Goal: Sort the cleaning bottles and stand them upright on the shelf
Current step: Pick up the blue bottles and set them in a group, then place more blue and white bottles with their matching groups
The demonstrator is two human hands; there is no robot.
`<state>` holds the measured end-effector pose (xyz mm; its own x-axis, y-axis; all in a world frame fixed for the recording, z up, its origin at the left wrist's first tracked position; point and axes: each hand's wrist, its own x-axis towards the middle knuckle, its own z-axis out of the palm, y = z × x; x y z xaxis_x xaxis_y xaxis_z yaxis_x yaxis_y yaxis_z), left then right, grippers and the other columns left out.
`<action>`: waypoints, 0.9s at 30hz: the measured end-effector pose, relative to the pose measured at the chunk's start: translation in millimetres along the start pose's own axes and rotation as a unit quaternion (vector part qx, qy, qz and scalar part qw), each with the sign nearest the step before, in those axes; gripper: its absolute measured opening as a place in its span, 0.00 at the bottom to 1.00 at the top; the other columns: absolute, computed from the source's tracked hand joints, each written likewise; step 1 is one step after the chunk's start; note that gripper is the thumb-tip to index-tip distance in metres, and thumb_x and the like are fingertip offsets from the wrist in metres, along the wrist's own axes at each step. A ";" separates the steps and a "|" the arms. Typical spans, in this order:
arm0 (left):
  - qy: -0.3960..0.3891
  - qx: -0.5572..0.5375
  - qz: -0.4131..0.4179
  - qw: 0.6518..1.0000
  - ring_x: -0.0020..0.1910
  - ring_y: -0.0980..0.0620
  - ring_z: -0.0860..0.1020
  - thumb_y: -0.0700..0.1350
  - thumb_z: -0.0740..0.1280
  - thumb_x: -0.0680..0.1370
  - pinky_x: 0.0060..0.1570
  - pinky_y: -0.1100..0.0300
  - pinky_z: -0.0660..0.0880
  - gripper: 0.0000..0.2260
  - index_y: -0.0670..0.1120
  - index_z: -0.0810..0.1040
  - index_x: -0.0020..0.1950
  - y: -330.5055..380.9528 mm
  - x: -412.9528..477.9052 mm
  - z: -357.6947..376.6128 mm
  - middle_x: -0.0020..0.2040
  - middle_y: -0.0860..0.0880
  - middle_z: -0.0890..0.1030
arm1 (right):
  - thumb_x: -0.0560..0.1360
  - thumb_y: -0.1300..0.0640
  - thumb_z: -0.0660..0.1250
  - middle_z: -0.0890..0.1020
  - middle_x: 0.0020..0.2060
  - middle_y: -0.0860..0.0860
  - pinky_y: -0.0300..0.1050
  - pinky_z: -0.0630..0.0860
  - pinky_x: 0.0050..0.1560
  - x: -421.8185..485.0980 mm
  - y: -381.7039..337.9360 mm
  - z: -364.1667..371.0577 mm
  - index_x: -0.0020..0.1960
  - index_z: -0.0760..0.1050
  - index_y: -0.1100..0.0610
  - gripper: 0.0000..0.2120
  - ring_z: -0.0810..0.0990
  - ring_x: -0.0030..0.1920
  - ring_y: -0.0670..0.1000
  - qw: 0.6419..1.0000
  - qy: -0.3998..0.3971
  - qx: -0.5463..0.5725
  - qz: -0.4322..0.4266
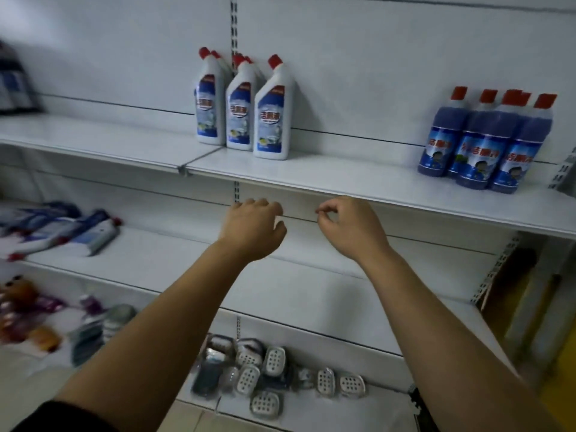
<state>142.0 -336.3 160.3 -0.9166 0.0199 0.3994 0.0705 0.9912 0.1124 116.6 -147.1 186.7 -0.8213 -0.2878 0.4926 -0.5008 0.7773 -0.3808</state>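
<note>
you're holding both hands out in front of the middle shelf [174, 263], just under the front lip of the upper shelf [343, 182]. your left hand [254, 227] is hanging back-up, fingers loosely curled downward, gripping nothing. your right hand [349, 227] is loosely curled too, thumb and forefinger tips nearly meeting, nothing between them. the hands are sitting near each other, not touching.

white bottles [271, 120]: standing upright at the centre of the upper shelf, against the back panel. opaque white plastic, flattish bodies, bent necks leaning left, red caps, glossy blue labels. three are showing in front, more caps behind, packed side by side.

blue bottles [480, 148]: standing upright at the right end of the same shelf in a tight cluster. round bodies, translucent plastic showing dark blue liquid, straight necks, red caps.

lying bottles [93, 235]: lying on their sides in a heap at the left end of the middle shelf, white and blue with red caps. too blurred to count.

the shelving is looking like smooth white painted metal with slotted uprights. perforated soap dishes [274, 360] are lying scattered on the lower shelf [327, 410].
</note>
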 end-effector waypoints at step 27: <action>-0.086 -0.012 -0.288 0.954 0.56 0.47 0.78 0.56 0.60 0.79 0.56 0.47 0.77 0.17 0.53 0.76 0.65 -554.4 -143.5 -29.6 0.60 0.48 0.81 | 0.75 0.51 0.64 0.85 0.49 0.52 0.47 0.79 0.49 107.5 -402.3 411.4 0.50 0.82 0.53 0.10 0.81 0.48 0.56 0.972 -0.223 0.059 -0.041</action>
<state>246.1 -892.5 67.5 -0.8570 -0.5034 0.1101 -0.4571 0.8413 0.2886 117.4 -720.9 71.0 -0.8011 -0.5802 0.1467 -0.5754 0.6792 -0.4557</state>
